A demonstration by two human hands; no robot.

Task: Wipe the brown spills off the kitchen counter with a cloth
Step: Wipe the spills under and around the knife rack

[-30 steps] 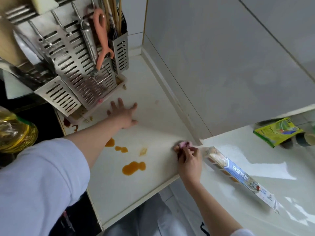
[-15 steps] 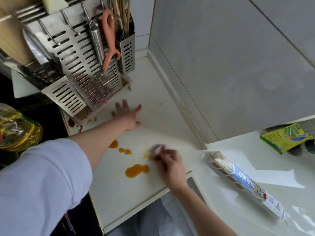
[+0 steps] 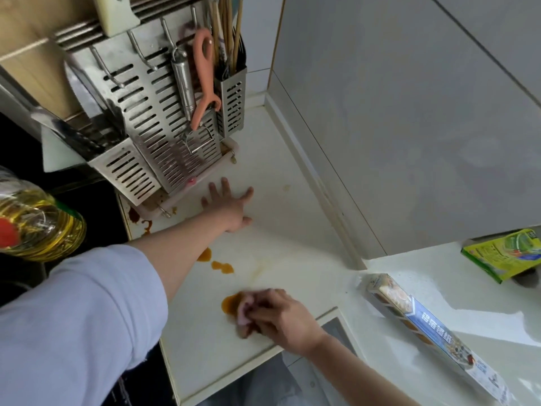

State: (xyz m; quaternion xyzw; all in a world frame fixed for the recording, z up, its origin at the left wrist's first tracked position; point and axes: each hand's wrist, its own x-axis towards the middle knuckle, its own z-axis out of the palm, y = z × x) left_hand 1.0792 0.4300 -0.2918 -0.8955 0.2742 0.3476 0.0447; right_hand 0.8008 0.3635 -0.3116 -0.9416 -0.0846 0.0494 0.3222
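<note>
Right hand point(image 3: 281, 317) grip bunched on the cloth point(image 3: 244, 310) at the big spill point(image 3: 231, 303); a small wad may just smear it across the worktop point(image 3: 292, 230).

A white L-shaped desk point(image 3: 292, 218) runs into a corner. Orange-brown spills point(image 3: 222, 267) lie on its near part, with darker stains point(image 3: 137, 218) at its left edge. A metal utensil rack point(image 3: 164, 136) stands at the back left. To the right lie a long foil box point(image 3: 433, 332) and a green packet point(image 3: 506, 254).
</note>
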